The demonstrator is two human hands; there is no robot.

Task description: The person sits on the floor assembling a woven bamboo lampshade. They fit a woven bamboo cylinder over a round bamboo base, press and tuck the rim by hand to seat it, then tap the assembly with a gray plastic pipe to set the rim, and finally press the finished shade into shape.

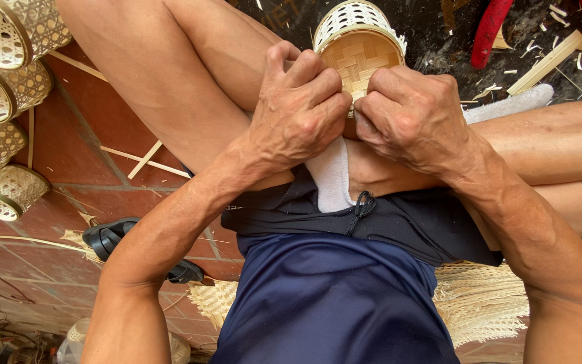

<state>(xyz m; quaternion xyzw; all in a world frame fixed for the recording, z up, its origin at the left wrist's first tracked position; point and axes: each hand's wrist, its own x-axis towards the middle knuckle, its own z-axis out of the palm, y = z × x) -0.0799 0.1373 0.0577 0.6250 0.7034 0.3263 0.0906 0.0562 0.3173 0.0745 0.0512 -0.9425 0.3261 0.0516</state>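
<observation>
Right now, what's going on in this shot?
A seated person grips the near edge of a small woven bamboo basket with both hands, left hand and right hand curled tight, knuckles touching. It lies on its side over their knees. Finished woven baskets are stacked at the left on the red tile floor.

Red tile floor (69,152) w/ bamboo strips (144,160), black sandal (112,237).

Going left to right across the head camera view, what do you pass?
Stack of finished woven baskets at the left edge → black sandal on the red tiles → left hand → small woven basket gripped by both hands → right hand → split bamboo strip on the dark ground.
</observation>
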